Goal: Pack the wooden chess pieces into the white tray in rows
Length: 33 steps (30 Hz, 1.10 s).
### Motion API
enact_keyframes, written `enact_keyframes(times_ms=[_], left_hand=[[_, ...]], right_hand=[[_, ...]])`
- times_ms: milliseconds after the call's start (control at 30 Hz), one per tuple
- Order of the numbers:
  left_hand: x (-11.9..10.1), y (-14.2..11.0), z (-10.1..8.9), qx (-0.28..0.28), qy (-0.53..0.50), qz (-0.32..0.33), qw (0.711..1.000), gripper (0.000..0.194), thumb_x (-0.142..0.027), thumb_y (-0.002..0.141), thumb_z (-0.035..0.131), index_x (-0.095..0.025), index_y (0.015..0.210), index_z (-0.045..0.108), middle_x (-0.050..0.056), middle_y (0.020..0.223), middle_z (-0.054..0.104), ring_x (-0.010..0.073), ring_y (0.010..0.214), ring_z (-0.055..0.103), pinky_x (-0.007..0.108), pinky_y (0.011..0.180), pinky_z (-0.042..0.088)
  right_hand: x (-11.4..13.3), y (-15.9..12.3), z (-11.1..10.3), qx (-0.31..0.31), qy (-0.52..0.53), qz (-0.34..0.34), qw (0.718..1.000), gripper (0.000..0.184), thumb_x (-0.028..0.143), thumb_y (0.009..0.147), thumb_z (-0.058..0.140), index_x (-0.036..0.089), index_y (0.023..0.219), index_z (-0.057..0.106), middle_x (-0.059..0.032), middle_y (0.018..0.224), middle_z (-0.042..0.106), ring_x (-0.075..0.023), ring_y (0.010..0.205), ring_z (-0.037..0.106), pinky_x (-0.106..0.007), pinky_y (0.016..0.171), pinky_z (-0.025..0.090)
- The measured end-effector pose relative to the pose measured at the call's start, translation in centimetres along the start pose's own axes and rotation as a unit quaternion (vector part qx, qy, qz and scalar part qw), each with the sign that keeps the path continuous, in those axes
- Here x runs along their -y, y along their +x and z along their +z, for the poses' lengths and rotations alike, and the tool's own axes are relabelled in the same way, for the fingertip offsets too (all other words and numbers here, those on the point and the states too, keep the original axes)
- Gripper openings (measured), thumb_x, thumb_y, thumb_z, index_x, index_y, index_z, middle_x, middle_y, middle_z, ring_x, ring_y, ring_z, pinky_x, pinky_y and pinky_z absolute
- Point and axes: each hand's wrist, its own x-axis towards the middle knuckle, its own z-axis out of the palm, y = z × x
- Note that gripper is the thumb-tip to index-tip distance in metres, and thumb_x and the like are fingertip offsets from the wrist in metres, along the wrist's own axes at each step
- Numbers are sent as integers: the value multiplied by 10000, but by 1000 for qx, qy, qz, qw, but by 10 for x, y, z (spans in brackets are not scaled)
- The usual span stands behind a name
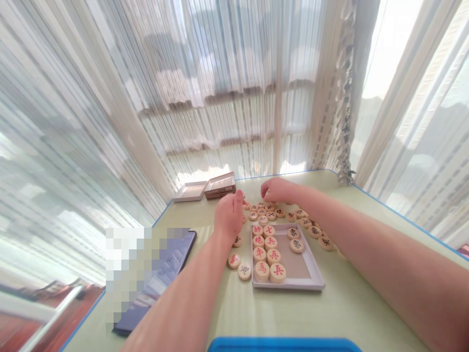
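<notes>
Our left hand, right hand among round cream wooden pieces, far part of pale-green table; can't tell if either's pinching any. Red-marked stacks line left side of shallow white cardboard tray. We'd keep fingertips light, edges square.

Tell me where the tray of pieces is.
In the head view, the tray lies right of centre on the table, between the left forearm and right forearm.

One left hand, one right hand, one tray, eight red-marked tops and two black-marked tops inside it, over a dozen loose pieces around, two shallow boxes far left, one tablet-like device left
</notes>
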Motion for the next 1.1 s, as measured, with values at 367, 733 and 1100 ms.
enact_keyframes(times_ms=[367, 733, 1100], left_hand=[[1, 1, 0, -4, 1, 3, 1000, 507, -425, 914, 250, -177, 625, 585, 43, 715, 614, 163, 742, 552, 285, 707, 387], [4, 2, 1, 3, 8, -8, 1000, 509, -443, 903, 268, -184, 615, 598, 36, 682, 620, 165, 709, 561, 282, 687, 387], [6, 4, -2, 14, 50, 10, 999, 555, -479, 898, 229, -183, 623, 611, 56, 697, 655, 183, 722, 587, 284, 671, 384]], right_hand=[[-14, 5, 3, 20, 51, -3, 998, 293, 341, 629, 669, 218, 895, 665, -36, 932, 679, -199, 807, 614, -288, 680, 476], [-9, -21, -26, -69, 154, -76, 983, 265, 284, 669, 636, 222, 927, 627, -33, 980, 664, -142, 716, 595, -254, 590, 464], [-6, -131, -7, -132, 150, -118, 973, 285, 347, 719, 575, 244, 977, 637, -9, 852, 650, -145, 712, 562, -273, 630, 440]])
